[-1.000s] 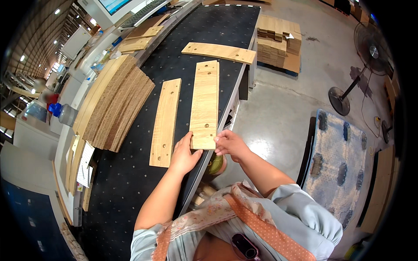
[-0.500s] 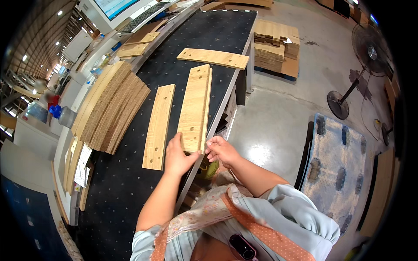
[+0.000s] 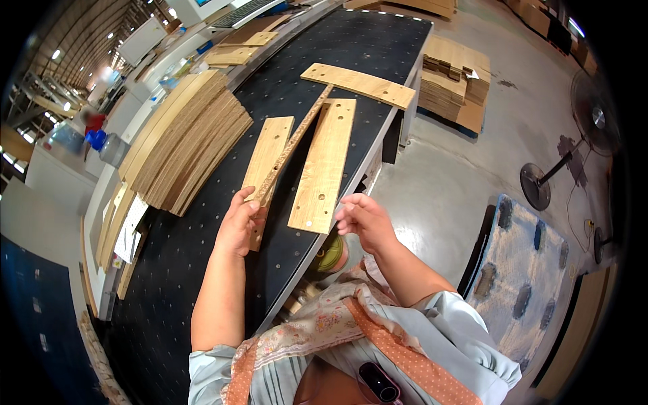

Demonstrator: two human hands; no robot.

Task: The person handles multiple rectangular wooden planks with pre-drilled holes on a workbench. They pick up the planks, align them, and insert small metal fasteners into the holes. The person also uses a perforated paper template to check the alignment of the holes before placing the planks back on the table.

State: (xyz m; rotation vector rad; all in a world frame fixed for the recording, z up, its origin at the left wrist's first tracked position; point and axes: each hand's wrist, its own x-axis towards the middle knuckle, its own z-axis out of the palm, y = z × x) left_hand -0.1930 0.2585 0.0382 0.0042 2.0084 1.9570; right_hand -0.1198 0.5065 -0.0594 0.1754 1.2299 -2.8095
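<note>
My left hand [image 3: 237,221] grips the near end of a narrow light-wood board [image 3: 297,140], tipped up so its rough chipboard edge faces me. Under and beside it, a second board [image 3: 272,145] lies flat on the black table. To the right another board [image 3: 322,169] rests flat, with drilled holes and a small pale round spot near its close end. My right hand [image 3: 368,223] hovers just off that end, holding nothing, its fingers loosely bent and apart. Farther away, a fourth board [image 3: 358,82] lies crosswise, close to the tipped board's far end.
A tall stack of boards [image 3: 192,145] stands on the table's left side, near a blue-capped bottle [image 3: 108,145]. A keyboard [image 3: 246,13] sits at the back. On the floor to the right are stacked cardboard [image 3: 449,88], a standing fan [image 3: 584,125] and a blue-white mat [image 3: 516,270].
The two boards that lay stacked are now apart: my left hand has lifted one leftward and turned it on edge. My right hand has moved slightly off the remaining board's end.
</note>
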